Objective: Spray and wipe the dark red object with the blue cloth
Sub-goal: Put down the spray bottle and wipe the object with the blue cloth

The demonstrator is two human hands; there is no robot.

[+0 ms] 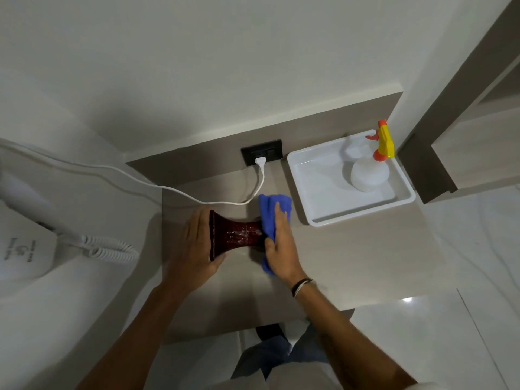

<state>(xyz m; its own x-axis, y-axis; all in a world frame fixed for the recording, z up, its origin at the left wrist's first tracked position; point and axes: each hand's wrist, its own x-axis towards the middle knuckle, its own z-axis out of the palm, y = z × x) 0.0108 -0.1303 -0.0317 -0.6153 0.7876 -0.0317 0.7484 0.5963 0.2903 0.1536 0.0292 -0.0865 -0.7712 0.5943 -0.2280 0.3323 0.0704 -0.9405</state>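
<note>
The dark red object point(235, 235), a glossy flared piece with wet streaks on its side, lies on its side on the beige counter point(351, 257). My left hand point(194, 246) grips its wide left end. My right hand point(281, 246) presses the blue cloth point(271, 209) around its right end, which the cloth hides. The white spray bottle point(370, 173) with a yellow and orange trigger head stands untouched in the white tray point(315, 192) at the back right.
A white cable point(168, 188) runs from a plug in the black wall socket point(261, 154) across the counter's back to the left. A white wall-mounted hair dryer with a coiled cord point(109, 250) sits left. Shelving point(464, 136) rises at the right.
</note>
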